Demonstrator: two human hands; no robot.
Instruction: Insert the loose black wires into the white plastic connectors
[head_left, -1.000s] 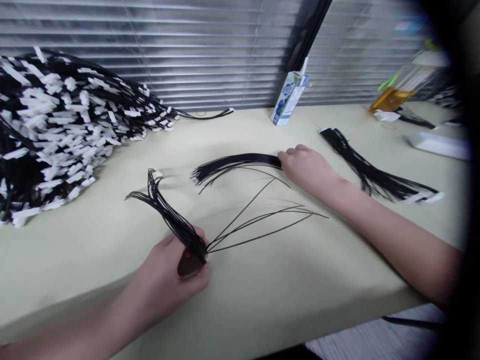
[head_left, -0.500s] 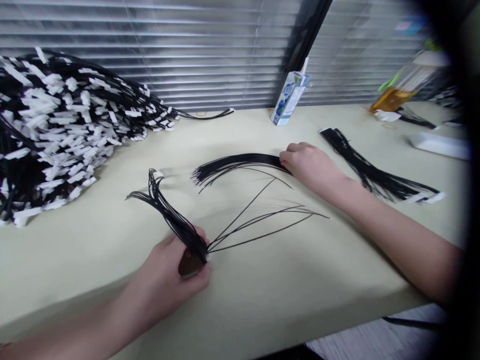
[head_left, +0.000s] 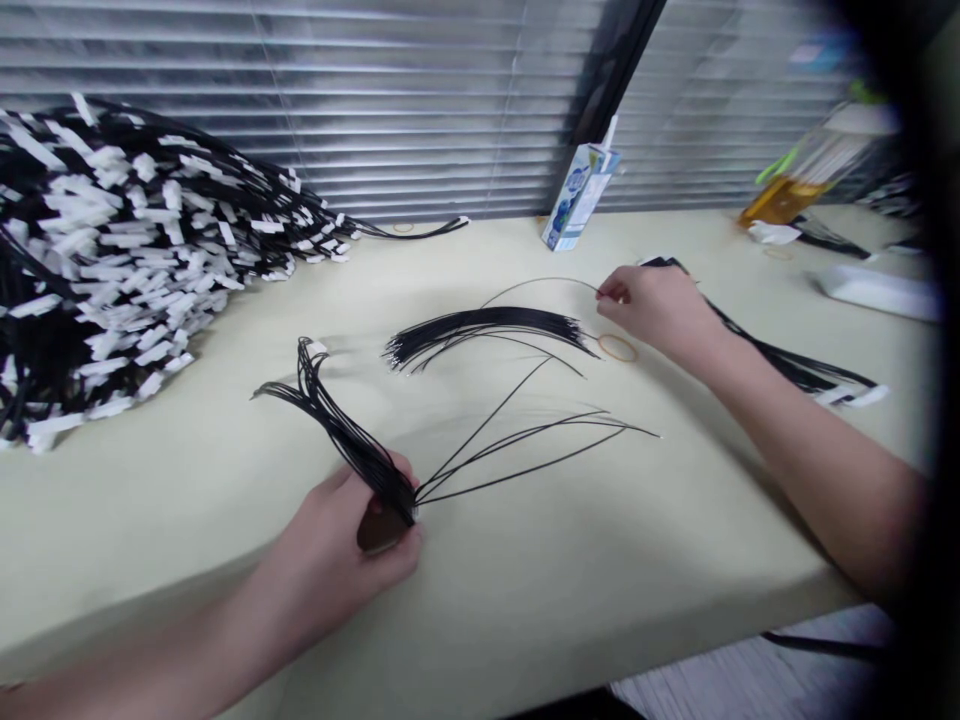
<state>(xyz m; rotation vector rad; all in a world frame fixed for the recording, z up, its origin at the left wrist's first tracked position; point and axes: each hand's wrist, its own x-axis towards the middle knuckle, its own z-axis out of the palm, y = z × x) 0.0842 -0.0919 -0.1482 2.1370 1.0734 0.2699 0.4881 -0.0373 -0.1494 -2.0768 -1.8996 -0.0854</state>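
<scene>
Wire (head_left: 540, 282) pinched in right hand (head_left: 660, 310) could snag the loose pile (head_left: 480, 330) at 9 o'clock; left hand (head_left: 352, 550) grips its bundle (head_left: 337, 430) tight.

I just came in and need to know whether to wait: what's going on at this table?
A person is sorting thin black wires on a beige table. The left hand grips a bunch of black wires with loose strands fanning out. The right hand pinches a single black wire lifted above a loose black wire bundle. A tan rubber band lies beside it.
</scene>
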